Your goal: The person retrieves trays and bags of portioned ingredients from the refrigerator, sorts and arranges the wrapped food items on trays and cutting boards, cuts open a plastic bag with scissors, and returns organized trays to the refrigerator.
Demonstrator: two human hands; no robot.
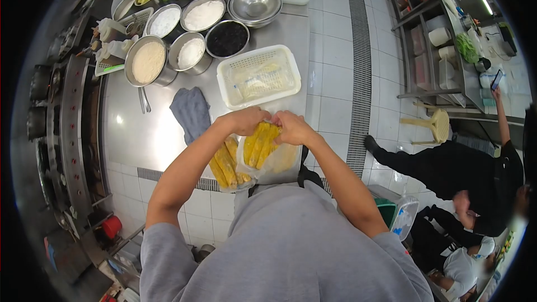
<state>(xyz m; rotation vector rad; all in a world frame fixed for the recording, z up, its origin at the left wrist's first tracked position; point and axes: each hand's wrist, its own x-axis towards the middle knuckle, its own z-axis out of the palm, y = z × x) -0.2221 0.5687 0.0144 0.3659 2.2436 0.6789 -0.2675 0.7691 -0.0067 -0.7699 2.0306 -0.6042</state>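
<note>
At the near edge of the steel table, my left hand (244, 121) and my right hand (293, 128) are close together, fingers closed on the top of a clear plastic bag (286, 156). Inside the bag lie several long yellow food pieces (259, 146); their exact kind is unclear. To its left, partly under my left forearm, rests a second group of yellow pieces (224, 166) in clear plastic. A grey cloth (190, 113) lies beyond that forearm. Just past my hands stands a white basket (225, 94) with clear plastic packaging (259, 81) in it.
Metal bowls of pale powder (149, 62) and a bowl of something dark (227, 38) stand beyond the basket, beside stacked empty bowls (255, 4). A spoon handle (145, 100) sticks out nearby. To the right are a floor drain (361, 61), a stool (439, 126) and other people (464, 176).
</note>
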